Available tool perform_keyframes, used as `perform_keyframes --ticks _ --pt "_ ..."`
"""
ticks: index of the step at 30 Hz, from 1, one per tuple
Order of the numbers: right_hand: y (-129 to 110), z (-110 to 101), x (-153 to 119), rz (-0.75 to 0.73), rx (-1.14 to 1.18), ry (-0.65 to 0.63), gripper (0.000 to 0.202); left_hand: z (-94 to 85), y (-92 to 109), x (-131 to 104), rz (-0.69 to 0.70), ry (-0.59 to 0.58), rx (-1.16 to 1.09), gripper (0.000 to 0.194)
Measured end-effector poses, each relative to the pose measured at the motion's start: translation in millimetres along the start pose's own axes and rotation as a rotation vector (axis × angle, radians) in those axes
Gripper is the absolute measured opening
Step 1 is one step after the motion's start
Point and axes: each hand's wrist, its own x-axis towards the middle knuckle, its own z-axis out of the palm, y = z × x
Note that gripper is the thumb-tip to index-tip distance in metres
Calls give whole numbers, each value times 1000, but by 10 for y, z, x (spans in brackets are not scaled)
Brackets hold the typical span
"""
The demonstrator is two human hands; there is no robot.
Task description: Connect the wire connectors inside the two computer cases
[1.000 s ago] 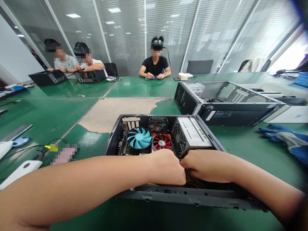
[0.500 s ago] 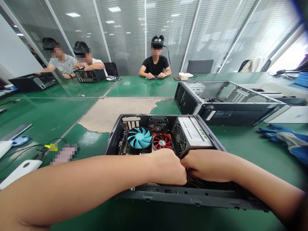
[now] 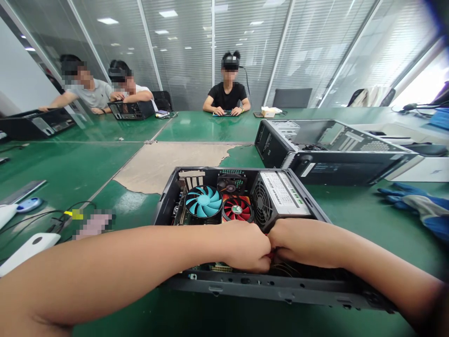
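Presently, we enter one computer case [image 3: 245, 284], laid flat on the table [image 3: 351, 206], open face up, directly before us.

Step in hand, as we judge it: fine two-handed work on a small red piece [image 3: 270, 255] low in the case, toward its near edge and right of its middle.

Left hand [image 3: 247, 245]: inside the case, knuckles up, fingers curled inward. Right hand [image 3: 294, 241]: inside the case, meeting the left, fingers bent down toward it. The red piece shows between the two; fingertips hidden, so we cannot tell which hand grips it, or whether either does.

Next move, in our judgement: it calls for a steady pinch, small motions and slack kept in the thin wires [image 3: 287, 269] beneath the right hand, with knuckles clear of the fan blades.

Case, appearance: black, shallow, near rail pierced with holes. Fitted within: blue fan [image 3: 203, 201] toward the case's far left; red fan [image 3: 237, 208] at its middle; power supply [image 3: 278, 192], with white label and round grille, at its far right; yellowish slot [image 3: 220, 268] by the near rail, partly covered by the left hand.

Around the case: second case [image 3: 336, 168], beyond and to the right; blue-grey gloves [image 3: 416, 201], well to the right.
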Motion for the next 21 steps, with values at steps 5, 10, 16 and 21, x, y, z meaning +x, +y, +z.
perform_keyframes --ticks 5,10,16,21 --pt "-19 -26 -6 -6 23 -36 26 6 -12 53 -103 -216 -546 35" --pt "-2 -23 -30 -13 36 -13 28 87 -11 100 -278 -346 -1144 36" --pt "-12 -30 -43 -19 -4 -6 26 195 -9 120 -305 -331 -1315 29" --pt "-36 -52 -45 -32 -5 -19 27 227 30 120 -379 -212 -1425 25"
